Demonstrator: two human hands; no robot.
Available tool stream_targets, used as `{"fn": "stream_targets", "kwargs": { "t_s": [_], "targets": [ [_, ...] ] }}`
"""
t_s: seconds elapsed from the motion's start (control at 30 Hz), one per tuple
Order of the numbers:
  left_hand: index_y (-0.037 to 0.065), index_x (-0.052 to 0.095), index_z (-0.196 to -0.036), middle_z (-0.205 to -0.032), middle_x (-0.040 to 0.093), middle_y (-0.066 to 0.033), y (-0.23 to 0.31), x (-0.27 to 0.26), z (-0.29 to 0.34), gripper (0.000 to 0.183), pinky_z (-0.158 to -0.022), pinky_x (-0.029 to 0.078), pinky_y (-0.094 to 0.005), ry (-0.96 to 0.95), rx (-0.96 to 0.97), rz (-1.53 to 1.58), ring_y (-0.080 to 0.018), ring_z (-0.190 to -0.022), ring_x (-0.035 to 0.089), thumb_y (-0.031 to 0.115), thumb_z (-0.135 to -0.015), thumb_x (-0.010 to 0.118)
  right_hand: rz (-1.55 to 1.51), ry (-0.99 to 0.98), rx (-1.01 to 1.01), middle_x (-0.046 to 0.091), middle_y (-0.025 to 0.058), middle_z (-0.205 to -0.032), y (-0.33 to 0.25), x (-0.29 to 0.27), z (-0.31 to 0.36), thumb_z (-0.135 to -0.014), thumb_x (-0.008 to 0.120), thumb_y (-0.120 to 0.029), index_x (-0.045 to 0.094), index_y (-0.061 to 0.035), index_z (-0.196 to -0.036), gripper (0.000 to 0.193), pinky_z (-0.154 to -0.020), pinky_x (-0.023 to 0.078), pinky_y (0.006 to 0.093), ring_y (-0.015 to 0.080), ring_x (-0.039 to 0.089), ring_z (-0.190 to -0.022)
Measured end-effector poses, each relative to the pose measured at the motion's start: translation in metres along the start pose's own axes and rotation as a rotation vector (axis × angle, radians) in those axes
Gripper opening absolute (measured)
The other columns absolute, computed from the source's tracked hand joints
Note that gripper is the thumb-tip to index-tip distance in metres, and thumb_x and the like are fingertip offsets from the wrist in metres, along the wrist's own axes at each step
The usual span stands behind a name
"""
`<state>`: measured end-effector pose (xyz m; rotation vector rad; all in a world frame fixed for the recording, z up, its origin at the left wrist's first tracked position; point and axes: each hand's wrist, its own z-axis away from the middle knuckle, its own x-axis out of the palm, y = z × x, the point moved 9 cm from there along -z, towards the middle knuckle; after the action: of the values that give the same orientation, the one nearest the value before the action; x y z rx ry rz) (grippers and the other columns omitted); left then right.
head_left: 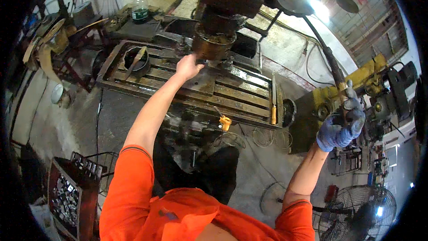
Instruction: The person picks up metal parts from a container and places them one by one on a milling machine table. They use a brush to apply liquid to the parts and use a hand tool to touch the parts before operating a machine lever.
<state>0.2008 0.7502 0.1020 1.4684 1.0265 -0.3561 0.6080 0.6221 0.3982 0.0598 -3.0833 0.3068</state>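
Note:
My bare left hand reaches to the foot of a round, rusty machine spindle above the slotted metal table. Its fingers are curled, thumb to the right; what they close on, if anything, is hidden. On the right, my right hand, in a blue-grey glove, is wrapped round the lower end of a long dark lever that slants down from the machine head. A black bucket with a brush across it stands at the table's left end.
A yellow-handled tool lies along the table's right edge, and a yellow switch box hangs at its front. Metal parts fill a bin at lower left. A caged fan stands at lower right. A plastic bottle is at the back.

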Motion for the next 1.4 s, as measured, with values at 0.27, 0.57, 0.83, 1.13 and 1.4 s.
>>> {"fn": "stream_targets", "kwargs": {
  "t_s": [0.27,0.57,0.83,1.13,1.4],
  "targets": [
    [0.012,0.056,-0.110,-0.088,0.061,-0.0118,-0.022,-0.173,0.108,0.038,-0.068,0.046,-0.0381,0.490,0.163,-0.372,-0.0298,-0.077,0.059,0.028,-0.077,0.062,0.041,0.035,0.027,0.058,0.0144,-0.084,0.002,-0.010,0.002,-0.089,0.039,-0.025,0.049,-0.0011,-0.072,0.031,-0.091,0.038,0.0487,0.0320,0.056,-0.091],
    [0.006,0.058,-0.104,-0.075,0.062,-0.0156,-0.091,-0.174,0.123,0.029,-0.067,0.043,-0.0387,0.331,0.191,-0.610,-0.0318,-0.070,0.058,0.024,-0.082,0.056,0.389,-0.046,-0.103,0.061,0.0191,-0.095,-0.011,0.000,-0.004,-0.091,0.036,-0.021,0.055,0.0050,-0.081,0.034,-0.086,0.044,0.0431,0.0304,0.058,-0.089],
    [-0.002,0.061,-0.100,-0.058,0.055,-0.0028,-0.054,-0.096,0.106,0.026,-0.043,0.039,-0.0249,0.203,-0.114,0.652,-0.0082,-0.048,0.048,0.019,-0.087,0.052,0.141,0.058,-0.007,0.058,0.0164,-0.087,-0.005,-0.003,-0.002,-0.091,0.035,-0.022,0.050,0.0028,-0.075,0.033,-0.090,0.040,0.0493,0.0332,0.057,-0.093],
    [0.000,0.062,-0.096,-0.086,0.062,-0.0198,-0.007,-0.043,0.058,0.025,-0.072,0.047,-0.0397,0.385,0.056,0.320,-0.0358,-0.084,0.060,0.021,-0.084,0.053,0.255,0.027,-0.019,0.059,0.0154,-0.086,-0.013,0.005,-0.003,-0.092,0.035,-0.024,0.046,0.0005,-0.070,0.035,-0.091,0.040,0.0468,0.0312,0.057,-0.093],
    [0.001,0.062,-0.097,-0.086,0.062,-0.0202,-0.003,-0.036,0.068,0.024,-0.070,0.047,-0.0399,0.387,0.037,0.289,-0.0350,-0.083,0.060,0.018,-0.083,0.053,-0.013,0.117,0.091,0.056,0.0126,-0.079,0.000,-0.004,0.003,-0.091,0.038,-0.027,0.043,-0.0028,-0.066,0.035,-0.092,0.038,0.0490,0.0328,0.056,-0.093]
  ]
}}
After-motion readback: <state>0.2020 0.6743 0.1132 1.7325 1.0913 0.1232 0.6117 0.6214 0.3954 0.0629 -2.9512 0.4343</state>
